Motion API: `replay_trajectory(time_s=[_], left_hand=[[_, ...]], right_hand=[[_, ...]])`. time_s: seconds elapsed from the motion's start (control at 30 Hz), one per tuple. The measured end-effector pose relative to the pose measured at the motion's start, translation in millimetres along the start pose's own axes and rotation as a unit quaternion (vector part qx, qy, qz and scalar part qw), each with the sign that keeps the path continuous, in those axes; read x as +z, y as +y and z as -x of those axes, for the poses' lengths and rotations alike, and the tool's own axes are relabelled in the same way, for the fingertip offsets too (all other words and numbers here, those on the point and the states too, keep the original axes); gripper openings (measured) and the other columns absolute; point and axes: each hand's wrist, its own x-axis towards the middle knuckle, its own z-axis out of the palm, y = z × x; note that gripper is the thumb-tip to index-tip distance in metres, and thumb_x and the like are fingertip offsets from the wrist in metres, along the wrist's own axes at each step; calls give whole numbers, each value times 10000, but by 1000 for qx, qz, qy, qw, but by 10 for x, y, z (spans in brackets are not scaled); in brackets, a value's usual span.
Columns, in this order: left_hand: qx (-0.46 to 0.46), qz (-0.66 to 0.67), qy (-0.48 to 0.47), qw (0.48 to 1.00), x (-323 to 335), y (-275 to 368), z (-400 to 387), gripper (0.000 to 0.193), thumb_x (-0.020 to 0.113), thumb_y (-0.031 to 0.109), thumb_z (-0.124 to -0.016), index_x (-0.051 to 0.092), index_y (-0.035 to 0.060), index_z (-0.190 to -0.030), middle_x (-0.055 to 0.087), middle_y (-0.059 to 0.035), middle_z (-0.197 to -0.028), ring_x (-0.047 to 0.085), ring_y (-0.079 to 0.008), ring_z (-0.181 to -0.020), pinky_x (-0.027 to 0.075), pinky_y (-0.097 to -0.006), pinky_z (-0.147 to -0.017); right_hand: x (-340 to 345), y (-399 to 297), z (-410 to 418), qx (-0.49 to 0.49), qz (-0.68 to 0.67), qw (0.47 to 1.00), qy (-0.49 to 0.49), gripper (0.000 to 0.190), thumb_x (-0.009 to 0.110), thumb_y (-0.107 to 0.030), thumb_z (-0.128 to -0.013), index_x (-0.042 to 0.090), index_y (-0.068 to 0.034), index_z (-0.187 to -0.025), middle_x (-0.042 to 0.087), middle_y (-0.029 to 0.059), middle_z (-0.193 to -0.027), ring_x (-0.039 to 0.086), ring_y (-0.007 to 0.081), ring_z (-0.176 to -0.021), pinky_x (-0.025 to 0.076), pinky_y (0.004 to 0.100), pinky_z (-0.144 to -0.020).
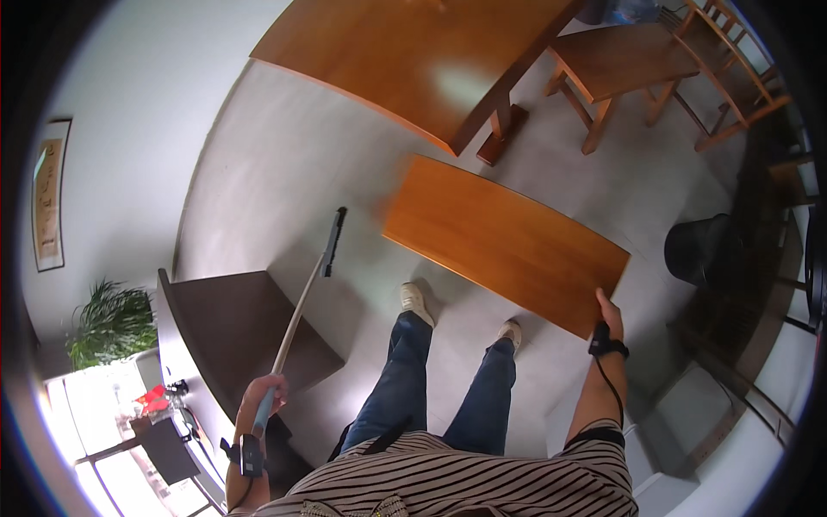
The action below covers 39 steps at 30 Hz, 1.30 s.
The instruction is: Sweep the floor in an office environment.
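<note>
My left hand (263,391) is wrapped around the blue grip of a long-handled floor brush (297,315). Its pale pole reaches forward to a dark, narrow head with bristles along one side, above the grey floor. A wooden bench (507,242) with an orange-brown top lies slantwise in front of my feet. At the bench's near right end, my right hand (610,315) holds the edge, thumb towards the top and the other fingers mostly hidden. The bench's legs are out of sight beneath the top.
A large wooden table (400,61) stands beyond the bench. A wooden stool (623,58) and a wooden chair (730,71) are at the upper right. A black bucket (698,249) sits to the right. A dark-panelled desk (226,316) and a potted plant (116,326) are on the left.
</note>
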Motion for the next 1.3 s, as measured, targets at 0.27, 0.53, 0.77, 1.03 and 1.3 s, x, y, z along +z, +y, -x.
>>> replay_trajectory(time_s=[0.27, 0.53, 0.77, 1.03, 1.3], left_hand=[[-43, -80, -23, 996, 147, 9, 156, 122, 471, 115, -706, 457, 28, -622, 432, -14, -519, 417, -84, -434, 360, -201, -412], [-30, 97, -96, 990, 261, 84, 17, 112, 460, 102, -706, 442, 9, -646, 439, -25, -559, 401, -80, -429, 344, -197, -402], [-33, 207, -192, 959, 249, -26, -171, 112, 454, 121, -720, 427, 19, -681, 441, -41, -608, 399, -85, -448, 364, -210, -427], [72, 106, -154, 980, 211, 15, -669, 166, 476, 199, -725, 446, 38, -692, 460, -40, -599, 442, -127, -490, 398, -242, -473], [201, -186, -173, 946, -759, 262, -789, 490, 307, 446, -793, 472, 12, -948, 502, -65, -842, 473, -128, -709, 394, -261, -631]], right_hand=[[-707, -100, 62, -4, 34, 991, 129, 402, 481, -297, -738, 454, 39, -957, 506, 143, -931, 505, 253, -826, 400, 338, -705], [585, 626, 591, -159, 399, 900, 70, 146, 498, -179, -665, 526, -37, -690, 536, 62, -646, 506, 159, -595, 401, 270, -508], [2702, 1303, 2127, 217, 328, 801, -450, 297, 489, -281, -752, 482, -11, -876, 524, 66, -675, 494, 100, -562, 415, 205, -498], [3836, 1694, 2966, 308, 355, 776, -420, 291, 486, -276, -739, 428, -44, -905, 512, 63, -685, 518, 141, -568, 444, 241, -464], [4061, 1837, 2197, 143, 401, 864, -268, 87, 494, -93, -670, 417, -52, -675, 418, 27, -511, 384, 101, -374, 306, 238, -312]])
